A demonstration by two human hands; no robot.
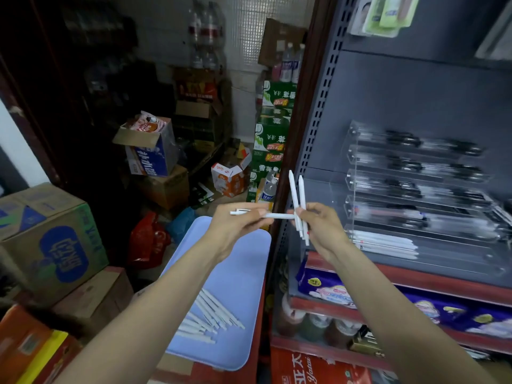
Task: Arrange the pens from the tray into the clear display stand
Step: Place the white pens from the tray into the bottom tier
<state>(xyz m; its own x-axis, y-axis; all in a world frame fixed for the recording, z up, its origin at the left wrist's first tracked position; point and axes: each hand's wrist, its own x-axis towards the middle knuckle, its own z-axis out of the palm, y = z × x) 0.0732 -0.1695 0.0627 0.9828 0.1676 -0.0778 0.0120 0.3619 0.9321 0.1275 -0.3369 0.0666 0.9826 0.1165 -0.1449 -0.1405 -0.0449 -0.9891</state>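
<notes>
Left hand (238, 225) pinches one white pen (274, 215); right hand (318, 225) grips two upright pens (297, 200) | tray (241, 273) below

The left forearm (155, 309) covers the near ends of the loose pens (210, 317) on the tray (243, 273). The display stand (415, 195) runs past the right edge, its upper dark pens (404, 139) blurred. Fingers of the left hand (238, 225) hide part of the horizontal pen (277, 216).
</notes>
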